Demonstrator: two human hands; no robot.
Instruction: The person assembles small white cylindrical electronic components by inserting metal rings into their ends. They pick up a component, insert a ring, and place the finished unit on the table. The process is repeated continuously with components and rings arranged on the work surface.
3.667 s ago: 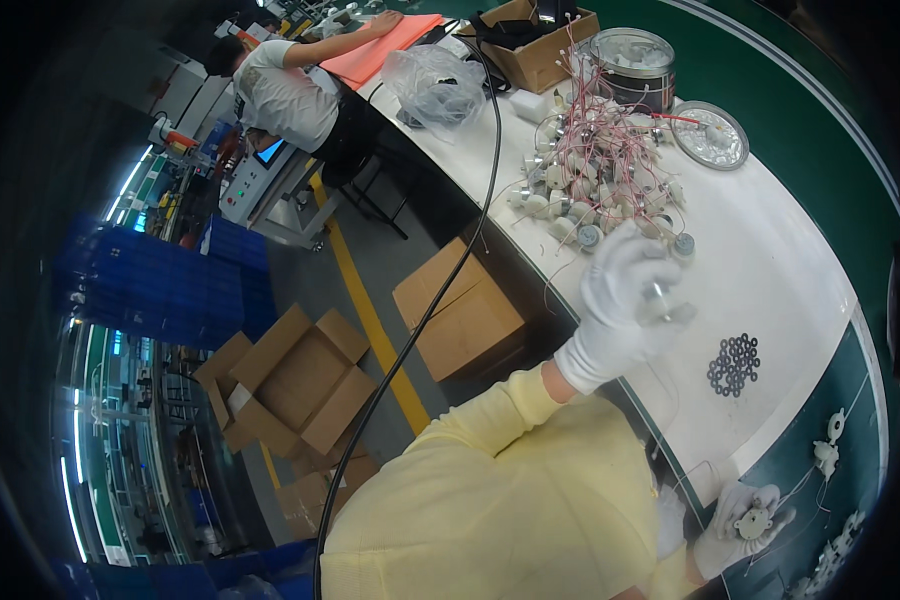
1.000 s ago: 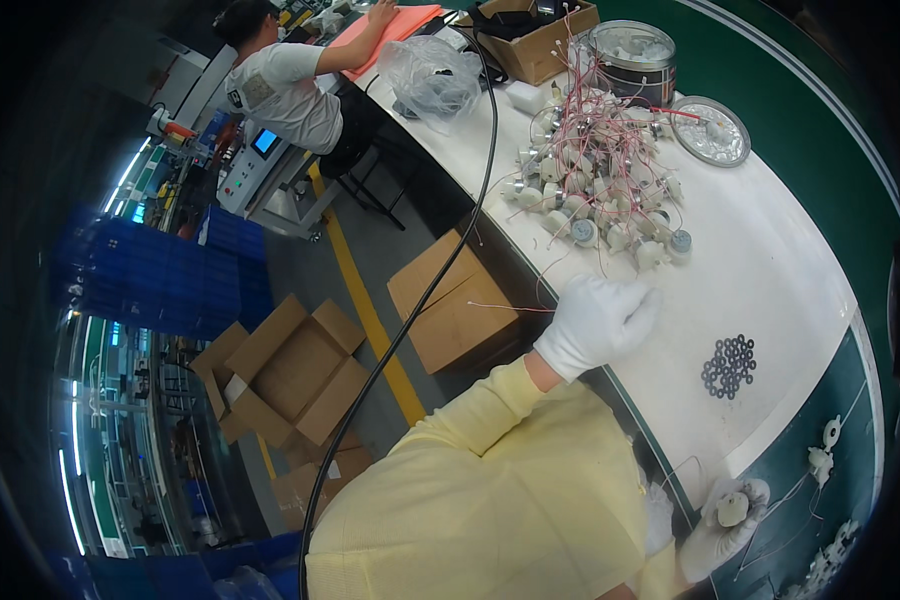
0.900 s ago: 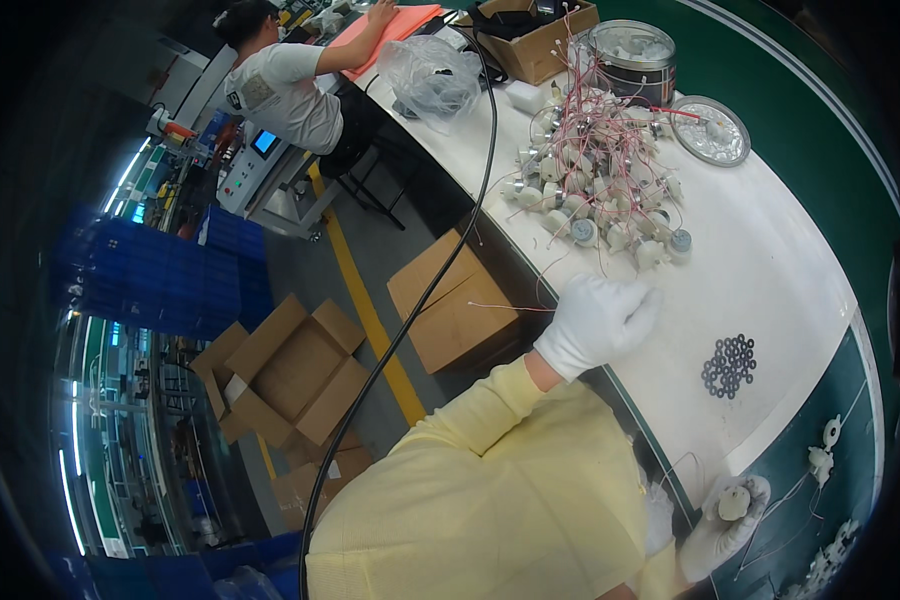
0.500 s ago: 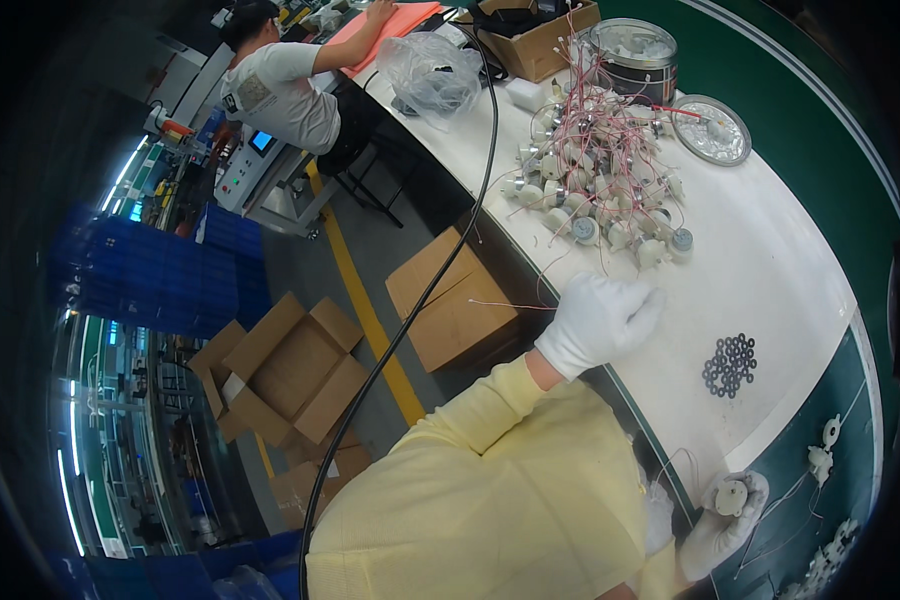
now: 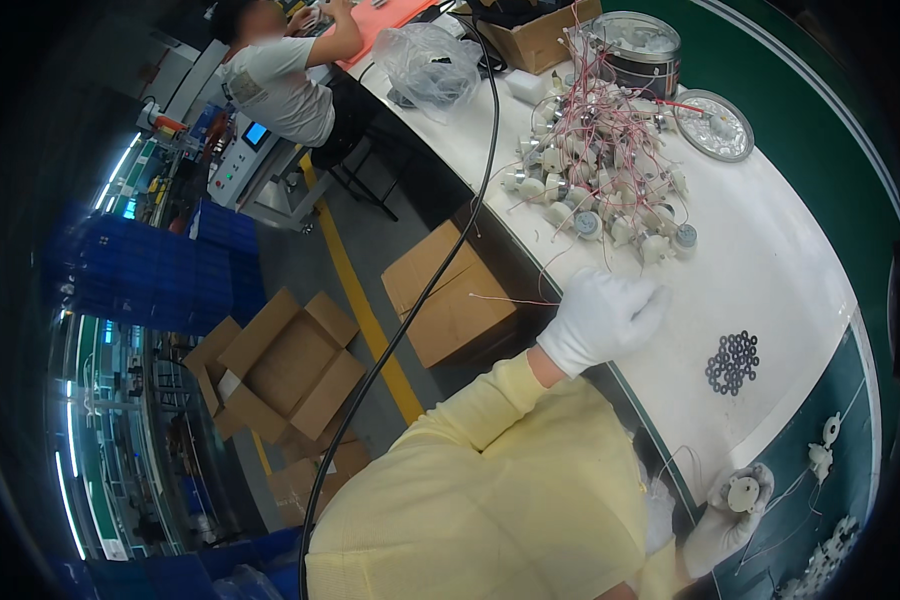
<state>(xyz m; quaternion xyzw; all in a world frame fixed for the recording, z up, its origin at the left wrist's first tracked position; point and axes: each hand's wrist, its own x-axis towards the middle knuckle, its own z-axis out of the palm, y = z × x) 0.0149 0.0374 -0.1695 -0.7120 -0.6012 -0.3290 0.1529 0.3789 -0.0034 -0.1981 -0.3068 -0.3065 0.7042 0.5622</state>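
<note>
My left hand (image 5: 610, 318), in a white glove, is curled closed over the table's near edge, in front of a heap of small white motors (image 5: 600, 190) with tangled red and white wires. A thin wire (image 5: 510, 299) sticks out from beside it toward the left; whatever its fingers hold is hidden. At the lower right, my right hand (image 5: 725, 530), also gloved, holds a small round white motor (image 5: 743, 493) with its round face up. A thin wire loops off beside it. On the table between the hands lies a cluster of small black rings (image 5: 732, 363).
Behind the heap stand a metal tin (image 5: 635, 55), its round lid (image 5: 714, 126) and a cardboard box (image 5: 540, 40). A black cable (image 5: 420, 300) crosses the view. Cartons (image 5: 450, 290) stand on the floor. More white parts (image 5: 820, 460) lie right. A co-worker (image 5: 280, 80) sits far left.
My right hand has shifted slightly to the right with the motor, its fingers wrapped a little differently. My left hand stays almost still. The co-worker has drawn their arm back and brought both hands together.
</note>
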